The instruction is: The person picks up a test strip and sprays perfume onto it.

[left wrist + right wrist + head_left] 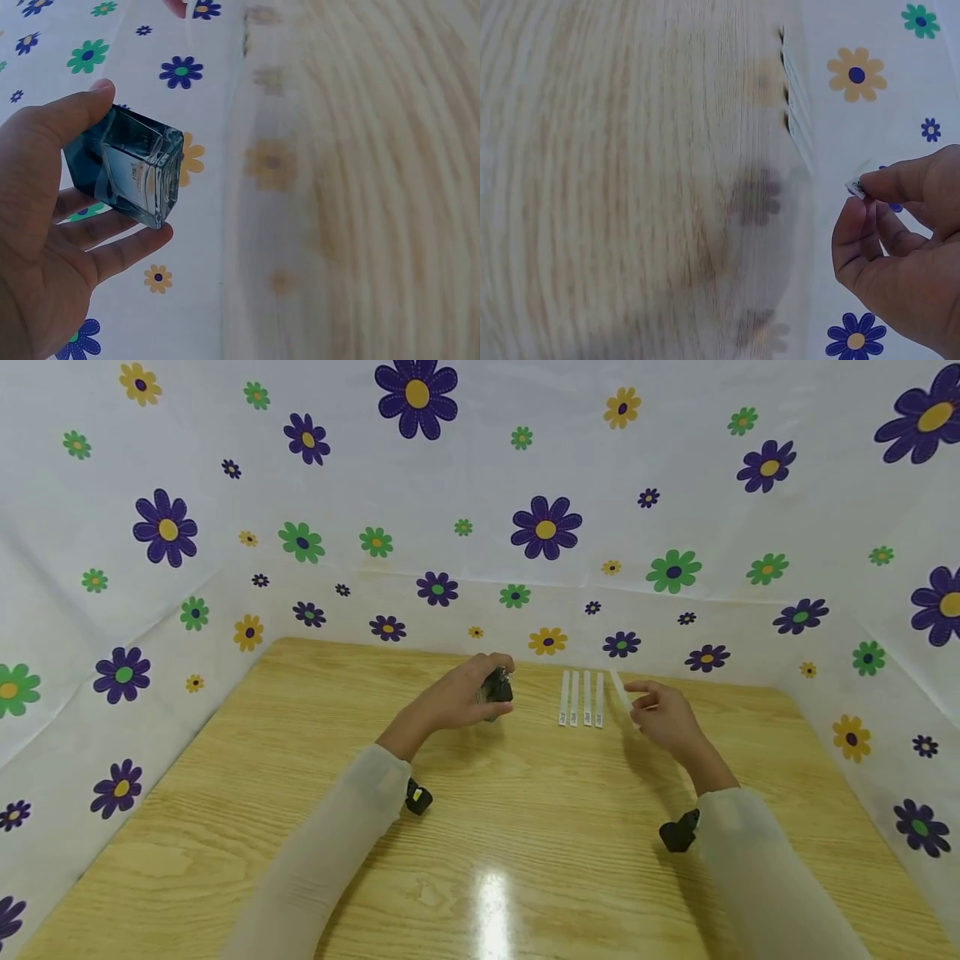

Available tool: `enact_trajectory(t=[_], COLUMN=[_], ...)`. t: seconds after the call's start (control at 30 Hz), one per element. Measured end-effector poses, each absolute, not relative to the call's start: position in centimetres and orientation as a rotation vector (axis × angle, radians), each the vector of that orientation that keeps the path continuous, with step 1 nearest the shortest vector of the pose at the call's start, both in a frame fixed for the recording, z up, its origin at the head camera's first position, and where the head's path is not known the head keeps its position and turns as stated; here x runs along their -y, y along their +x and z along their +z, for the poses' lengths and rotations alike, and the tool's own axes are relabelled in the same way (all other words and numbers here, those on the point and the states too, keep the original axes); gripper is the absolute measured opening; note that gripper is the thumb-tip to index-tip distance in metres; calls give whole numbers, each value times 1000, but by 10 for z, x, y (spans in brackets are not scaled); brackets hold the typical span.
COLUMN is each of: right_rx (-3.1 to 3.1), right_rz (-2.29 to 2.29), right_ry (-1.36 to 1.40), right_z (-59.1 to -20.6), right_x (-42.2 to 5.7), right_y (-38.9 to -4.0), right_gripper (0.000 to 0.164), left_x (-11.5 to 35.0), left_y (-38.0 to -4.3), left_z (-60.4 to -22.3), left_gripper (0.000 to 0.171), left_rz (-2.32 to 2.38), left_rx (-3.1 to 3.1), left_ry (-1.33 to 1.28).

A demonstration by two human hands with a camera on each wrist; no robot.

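Note:
My left hand (pixel 459 693) grips a small dark blue-green glass bottle (pixel 135 165), thumb on one side and fingers on the other, held above the table. Square-edged and clear at its base, it looks like a perfume bottle. In the right wrist view, my right hand (pixel 907 232) pinches a thin white paper strip (pixel 857 187) between thumb and fingertips. The head view shows that strip tilted, raised just right of several similar white strips (pixel 574 700). Those lie side by side on the table, each with small dark print at its near end.
The wood-grain table (pixel 480 827) meets a white cloth backdrop (pixel 480 552) with printed flowers at the back and both sides. Black wrist cameras (pixel 678 832) hang at both sleeves. A bright light reflection shows on the tabletop near the front.

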State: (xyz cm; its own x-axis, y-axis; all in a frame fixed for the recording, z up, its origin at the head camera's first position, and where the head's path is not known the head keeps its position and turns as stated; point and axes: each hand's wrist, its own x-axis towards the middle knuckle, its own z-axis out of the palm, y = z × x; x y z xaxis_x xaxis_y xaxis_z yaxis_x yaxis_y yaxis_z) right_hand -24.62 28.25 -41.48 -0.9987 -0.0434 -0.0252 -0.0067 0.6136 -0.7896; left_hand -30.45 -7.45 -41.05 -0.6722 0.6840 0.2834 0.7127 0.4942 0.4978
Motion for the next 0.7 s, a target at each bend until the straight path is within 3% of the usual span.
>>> enact_trajectory(t=[0.37,0.7], right_rx=[-2738,-2594], right_rz=[-1401,-1524], right_ry=[39,282], right_z=[-421,-431], right_x=[-278,-271], right_y=[-267,-270], right_gripper=[49,51], left_x=[78,79], left_y=[-310,-312], left_z=[-419,-426], left_gripper=[54,56], left_rz=[-867,-869], left_rx=[2694,2715], left_ry=[-1381,-1432])
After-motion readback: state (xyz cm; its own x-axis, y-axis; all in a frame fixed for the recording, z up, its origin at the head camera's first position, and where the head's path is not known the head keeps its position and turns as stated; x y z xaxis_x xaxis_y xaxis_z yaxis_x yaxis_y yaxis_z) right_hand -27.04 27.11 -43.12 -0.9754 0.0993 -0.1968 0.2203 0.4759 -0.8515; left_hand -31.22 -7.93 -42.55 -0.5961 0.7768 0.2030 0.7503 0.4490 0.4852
